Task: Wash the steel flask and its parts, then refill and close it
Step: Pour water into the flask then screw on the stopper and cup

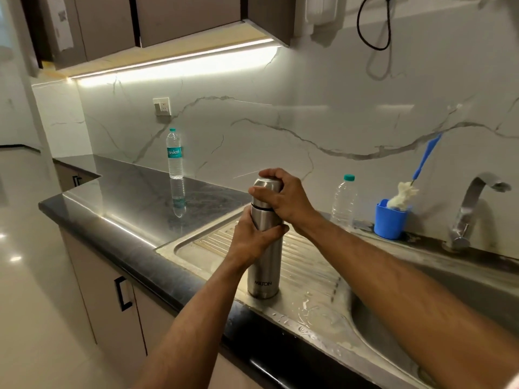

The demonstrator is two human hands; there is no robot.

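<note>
A steel flask [264, 273] stands upright on the ribbed drainboard [306, 265] of the sink, near the counter's front edge. My left hand [252, 238] grips the flask's body around its upper middle. My right hand [283, 197] is curled over the steel cap [265, 185] on top of the flask, thumb on the near side. The cap sits on the flask, with a dark seam just below it.
A labelled water bottle [175, 154] stands far back on the dark counter. A clear bottle with a teal cap [344, 202] stands behind the drainboard. A blue cup [391, 220] holds a bottle brush [405, 189]. The tap [474, 203] and sink basin [463, 299] lie to the right.
</note>
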